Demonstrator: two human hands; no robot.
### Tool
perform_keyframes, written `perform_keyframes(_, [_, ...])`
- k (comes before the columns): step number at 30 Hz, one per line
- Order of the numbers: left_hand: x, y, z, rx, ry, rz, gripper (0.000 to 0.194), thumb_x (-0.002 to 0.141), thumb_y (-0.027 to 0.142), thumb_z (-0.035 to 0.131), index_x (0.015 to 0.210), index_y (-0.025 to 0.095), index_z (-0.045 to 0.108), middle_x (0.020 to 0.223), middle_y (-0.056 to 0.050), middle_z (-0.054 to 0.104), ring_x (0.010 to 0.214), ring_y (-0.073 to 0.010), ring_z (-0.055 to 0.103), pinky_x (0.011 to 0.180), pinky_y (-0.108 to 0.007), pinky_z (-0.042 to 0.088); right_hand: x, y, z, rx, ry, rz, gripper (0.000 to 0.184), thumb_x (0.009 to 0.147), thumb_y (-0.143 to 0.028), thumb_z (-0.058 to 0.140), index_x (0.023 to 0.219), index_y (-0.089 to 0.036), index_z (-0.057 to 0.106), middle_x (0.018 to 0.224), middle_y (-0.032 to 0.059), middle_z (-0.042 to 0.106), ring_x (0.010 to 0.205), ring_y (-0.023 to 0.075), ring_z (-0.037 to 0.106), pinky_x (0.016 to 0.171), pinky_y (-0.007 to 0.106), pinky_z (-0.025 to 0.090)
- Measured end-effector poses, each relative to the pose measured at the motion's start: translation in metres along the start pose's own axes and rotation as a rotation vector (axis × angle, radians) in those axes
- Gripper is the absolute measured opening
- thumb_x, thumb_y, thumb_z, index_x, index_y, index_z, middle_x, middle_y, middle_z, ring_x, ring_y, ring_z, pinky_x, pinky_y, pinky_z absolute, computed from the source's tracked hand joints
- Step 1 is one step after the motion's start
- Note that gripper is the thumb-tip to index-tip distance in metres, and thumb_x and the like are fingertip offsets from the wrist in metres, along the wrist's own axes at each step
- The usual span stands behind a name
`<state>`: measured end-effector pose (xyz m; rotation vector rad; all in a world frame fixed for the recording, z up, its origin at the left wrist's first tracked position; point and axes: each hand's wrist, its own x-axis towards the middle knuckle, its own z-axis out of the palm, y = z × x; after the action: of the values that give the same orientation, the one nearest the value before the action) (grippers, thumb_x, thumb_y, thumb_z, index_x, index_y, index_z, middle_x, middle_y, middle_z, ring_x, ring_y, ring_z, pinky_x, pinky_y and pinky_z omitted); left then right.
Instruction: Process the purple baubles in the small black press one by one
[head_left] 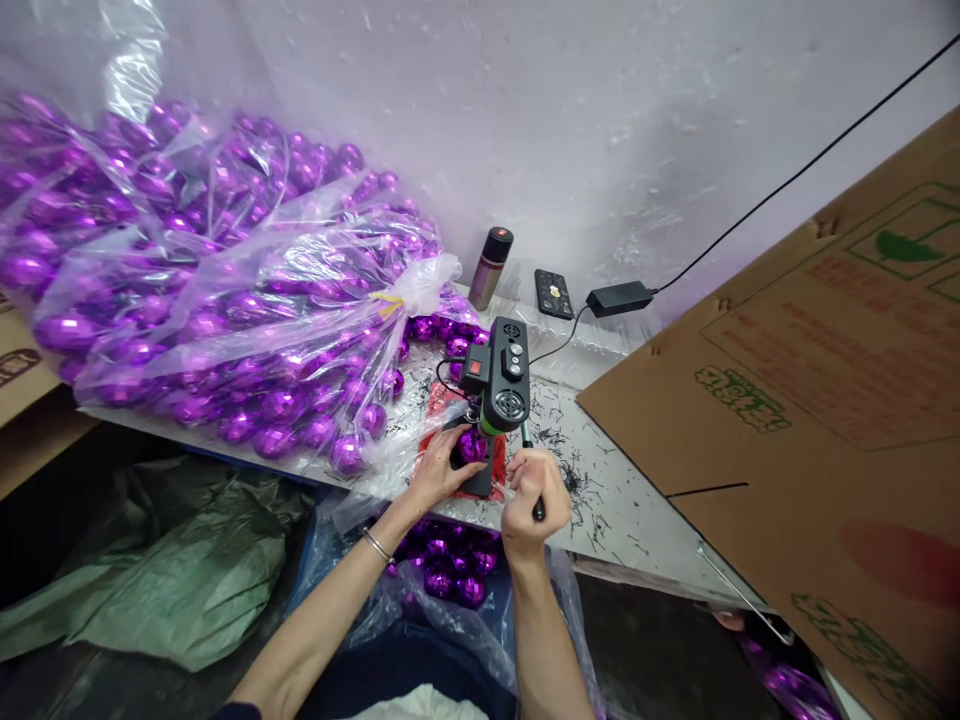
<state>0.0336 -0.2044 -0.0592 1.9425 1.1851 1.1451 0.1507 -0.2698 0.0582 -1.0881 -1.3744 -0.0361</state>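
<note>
A small black bench device (510,375) with a lamp-like head and a red switch stands on the white bench. Under its head, my left hand (444,462) pinches a shiny purple bauble (472,446) between thumb and fingers, over the dark base. My right hand (537,490) is wrapped in a fist around the lever handle (538,510) at the device's right side. A red sheet (498,484) lies beneath the base. More purple baubles (457,572) lie in clear plastic on my lap.
A large tied plastic bag of purple baubles (247,290) fills the bench's left. Behind the device are a spray can (491,268), a phone (553,293) and a black power adapter (619,298). A cardboard box (810,400) stands at right. Black scraps (574,480) litter the bench.
</note>
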Motion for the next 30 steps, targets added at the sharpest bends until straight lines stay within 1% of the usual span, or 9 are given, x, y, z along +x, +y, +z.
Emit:
perform_keyframes(4, [-0.012, 0.004, 0.0, 0.04, 0.099, -0.011, 0.063, 0.085, 0.045, 0.081, 0.138, 0.021, 0.057, 0.131, -0.013, 0.072, 0.124, -0.0314, 0.068, 0.106, -0.05, 0.056, 0.023, -0.019, -0.006, 0.029, -0.032, 0.057, 0.034, 0.101, -0.011, 0.046, 0.068, -0.021, 0.048, 0.068, -0.0026, 0.054, 0.065, 0.0108, 0.055, 0.062, 0.027, 0.042])
perform_keyframes(7, [-0.046, 0.008, -0.007, 0.12, 0.171, 0.049, 0.067, 0.089, 0.046, 0.076, 0.147, 0.025, 0.049, 0.132, -0.013, 0.071, 0.124, -0.0311, 0.069, 0.104, -0.049, 0.057, 0.021, -0.019, -0.007, 0.019, -0.038, 0.044, 0.034, 0.1, -0.011, 0.045, 0.068, -0.021, 0.048, 0.069, -0.0019, 0.055, 0.067, 0.0114, 0.057, 0.063, 0.027, 0.042])
perform_keyframes(11, [-0.104, 0.009, -0.021, 0.23, 0.073, 0.274, 0.083, 0.09, 0.061, 0.067, 0.157, 0.021, 0.038, 0.136, -0.018, 0.068, 0.127, -0.0329, 0.067, 0.104, -0.049, 0.057, 0.01, -0.012, -0.005, 0.006, -0.036, 0.01, 0.034, 0.099, -0.01, 0.046, 0.067, -0.021, 0.049, 0.07, -0.0013, 0.057, 0.068, 0.0122, 0.058, 0.063, 0.028, 0.042])
perform_keyframes(13, [-0.114, 0.009, -0.026, 0.252, 0.007, 0.352, 0.088, 0.09, 0.07, 0.059, 0.158, 0.018, 0.036, 0.138, -0.021, 0.066, 0.129, -0.034, 0.065, 0.105, -0.049, 0.057, 0.007, -0.009, -0.003, 0.012, -0.018, -0.002, 0.033, 0.099, -0.009, 0.046, 0.068, -0.021, 0.05, 0.069, -0.0016, 0.056, 0.067, 0.0121, 0.057, 0.062, 0.028, 0.042])
perform_keyframes(16, [-0.081, 0.003, -0.034, 0.234, 0.013, 0.291, 0.062, 0.106, 0.052, 0.039, 0.158, 0.018, 0.038, 0.146, -0.02, 0.061, 0.139, -0.0313, 0.057, 0.115, -0.053, 0.048, 0.005, -0.008, -0.001, 0.025, 0.005, -0.018, 0.033, 0.098, -0.007, 0.046, 0.068, -0.021, 0.05, 0.067, -0.0019, 0.054, 0.065, 0.0121, 0.056, 0.06, 0.028, 0.04])
perform_keyframes(18, [-0.035, -0.005, -0.044, 0.231, 0.118, 0.071, 0.051, 0.108, 0.032, 0.03, 0.155, 0.017, 0.042, 0.151, -0.019, 0.057, 0.144, -0.0294, 0.052, 0.12, -0.055, 0.042, 0.005, -0.007, -0.001, 0.029, 0.005, -0.029, 0.033, 0.097, -0.006, 0.046, 0.067, -0.021, 0.048, 0.066, -0.0018, 0.054, 0.065, 0.0125, 0.056, 0.06, 0.028, 0.04])
perform_keyframes(20, [0.012, -0.015, -0.056, 0.278, 0.242, -0.112, 0.049, 0.104, 0.026, 0.036, 0.151, 0.014, 0.046, 0.152, -0.021, 0.055, 0.145, -0.0332, 0.049, 0.121, -0.06, 0.039, 0.004, -0.007, -0.001, 0.018, -0.008, -0.038, 0.034, 0.097, -0.006, 0.046, 0.067, -0.021, 0.048, 0.066, -0.0013, 0.055, 0.065, 0.013, 0.057, 0.06, 0.029, 0.041])
perform_keyframes(23, [0.063, -0.029, -0.078, 0.388, 0.324, -0.197, 0.051, 0.094, 0.016, 0.046, 0.145, 0.009, 0.051, 0.149, -0.025, 0.055, 0.146, -0.0386, 0.046, 0.121, -0.064, 0.035, 0.003, -0.006, -0.002, -0.007, -0.023, -0.048, 0.033, 0.097, -0.007, 0.045, 0.068, -0.021, 0.05, 0.067, -0.0008, 0.056, 0.064, 0.0136, 0.057, 0.06, 0.029, 0.042])
perform_keyframes(30, [0.097, -0.023, -0.098, 0.629, 0.087, -0.409, 0.054, 0.09, 0.015, 0.059, 0.143, 0.008, 0.054, 0.134, -0.03, 0.057, 0.123, -0.0453, 0.063, 0.105, -0.062, 0.047, 0.003, -0.005, -0.001, -0.015, -0.015, -0.059, 0.033, 0.097, -0.007, 0.045, 0.068, -0.022, 0.049, 0.066, -0.0008, 0.056, 0.064, 0.0134, 0.057, 0.059, 0.029, 0.042])
